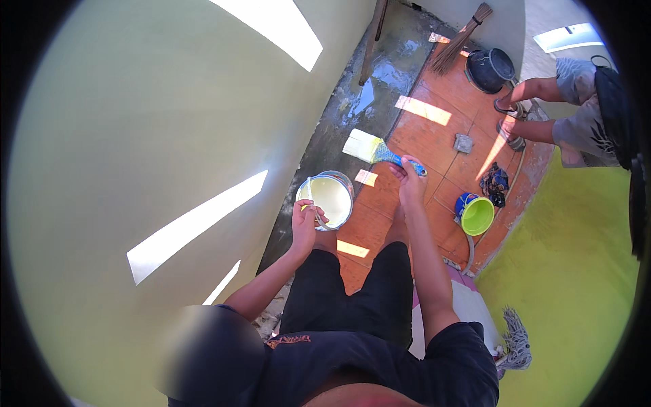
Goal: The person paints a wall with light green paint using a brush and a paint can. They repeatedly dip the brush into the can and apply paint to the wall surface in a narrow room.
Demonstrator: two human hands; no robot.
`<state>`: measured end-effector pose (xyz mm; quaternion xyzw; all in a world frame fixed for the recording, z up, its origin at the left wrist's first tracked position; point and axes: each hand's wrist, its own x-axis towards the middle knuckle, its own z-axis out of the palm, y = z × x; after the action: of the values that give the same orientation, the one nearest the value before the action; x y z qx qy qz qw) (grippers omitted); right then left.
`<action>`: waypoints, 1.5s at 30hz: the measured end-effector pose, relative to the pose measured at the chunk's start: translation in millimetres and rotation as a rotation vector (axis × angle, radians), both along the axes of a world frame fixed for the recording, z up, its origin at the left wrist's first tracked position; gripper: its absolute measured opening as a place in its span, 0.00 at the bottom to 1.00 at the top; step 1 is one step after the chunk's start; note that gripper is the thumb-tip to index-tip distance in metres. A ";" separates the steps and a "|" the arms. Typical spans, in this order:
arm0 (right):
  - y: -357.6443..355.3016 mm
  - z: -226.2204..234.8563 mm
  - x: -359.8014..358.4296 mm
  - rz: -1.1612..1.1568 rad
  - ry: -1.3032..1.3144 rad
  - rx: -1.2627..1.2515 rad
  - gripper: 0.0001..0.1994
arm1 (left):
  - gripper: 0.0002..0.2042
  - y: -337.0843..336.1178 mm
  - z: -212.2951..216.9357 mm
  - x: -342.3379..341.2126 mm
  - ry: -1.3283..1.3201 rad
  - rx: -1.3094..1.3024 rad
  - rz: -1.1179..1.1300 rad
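Observation:
My right hand (409,182) grips the blue handle of a wide paintbrush (385,153). The brush points left, and its broad bristles look coated in pale paint. Lower left of it, my left hand (305,220) is closed on the handle of a paint bucket (332,198). The bucket hangs or stands in front of my legs; I cannot tell whether it touches the floor. Pale cream paint shows inside it. The brush is apart from both the bucket and the wall.
A pale wall (169,169) rises on the left. On the tiled floor (400,224) stand a black bucket (489,70), a twig broom (461,41) and a lime-green pail (477,216) beside a dark plastic bag (495,183). Another person's legs (542,108) are at the right, and a mop (517,342) is lower right.

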<state>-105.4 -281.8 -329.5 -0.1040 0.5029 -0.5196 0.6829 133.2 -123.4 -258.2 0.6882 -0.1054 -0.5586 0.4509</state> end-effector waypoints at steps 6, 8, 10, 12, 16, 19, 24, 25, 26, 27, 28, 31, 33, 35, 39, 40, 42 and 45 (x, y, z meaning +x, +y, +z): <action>5.9 151.8 -93.0 0.111 0.080 -0.050 0.08 | 0.09 -15.9 111.1 -24.7 0.080 -0.090 0.014; 3.2 198.8 -100.2 0.225 0.110 -0.112 0.08 | 0.10 -27.0 146.3 -29.3 0.111 -0.158 0.036; -1.9 240.5 -91.2 0.314 0.145 -0.169 0.07 | 0.11 -34.3 184.7 -32.3 0.161 -0.238 0.055; -6.5 282.6 -84.2 0.481 0.225 -0.286 0.06 | 0.12 -38.2 224.3 -36.6 0.223 -0.343 0.078; -19.4 349.0 -47.0 0.708 0.368 -0.548 0.04 | 0.15 -53.5 294.3 -35.0 0.358 -0.521 -0.008; -27.4 386.1 -11.5 0.947 0.689 -0.828 0.07 | 0.17 -57.2 334.7 -30.5 0.479 -0.616 -0.059; -33.4 411.7 62.1 1.237 1.037 -1.045 0.10 | 0.20 -61.1 373.2 -22.6 0.546 -0.734 -0.136; -33.3 413.7 72.0 1.270 1.100 -1.069 0.10 | 0.20 -60.9 377.4 -21.7 0.555 -0.764 -0.151; -35.7 416.7 78.4 1.337 1.041 -1.108 0.13 | 0.21 -61.6 381.2 -20.0 0.545 -0.770 -0.164; -35.1 418.0 83.2 1.338 0.961 -1.174 0.14 | 0.21 -61.1 383.9 -18.8 0.547 -0.783 -0.165; -34.0 418.8 87.6 1.353 0.923 -1.214 0.14 | 0.21 -61.1 386.6 -18.4 0.545 -0.796 -0.166; -30.0 418.8 96.3 1.315 0.788 -1.220 0.14 | 0.22 -58.9 391.9 -13.0 0.548 -0.824 -0.160; -25.8 417.5 100.0 1.327 0.855 -1.262 0.13 | 0.22 -54.7 394.3 -10.2 0.549 -0.823 -0.155; -20.9 416.1 104.3 1.349 0.873 -1.227 0.14 | 0.22 -51.8 397.3 -6.0 0.539 -0.822 -0.159; -6.0 416.1 107.3 1.254 0.942 -1.255 0.14 | 0.23 -44.7 402.8 -0.5 0.536 -0.814 -0.172; -2.3 417.3 107.1 1.259 0.890 -1.222 0.15 | 0.22 -42.7 404.3 0.1 0.538 -0.814 -0.172; 3.2 420.7 105.7 1.292 0.845 -1.188 0.16 | 0.23 -38.9 407.2 0.0 0.543 -0.811 -0.175; 7.1 426.4 105.4 1.274 0.915 -1.203 0.13 | 0.23 -35.8 411.2 0.6 0.548 -0.812 -0.182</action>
<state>-0.1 -274.7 96.8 -0.8759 0.2204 -0.1336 0.4079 133.8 -159.2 153.1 0.2730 -0.2517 -0.6698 0.6431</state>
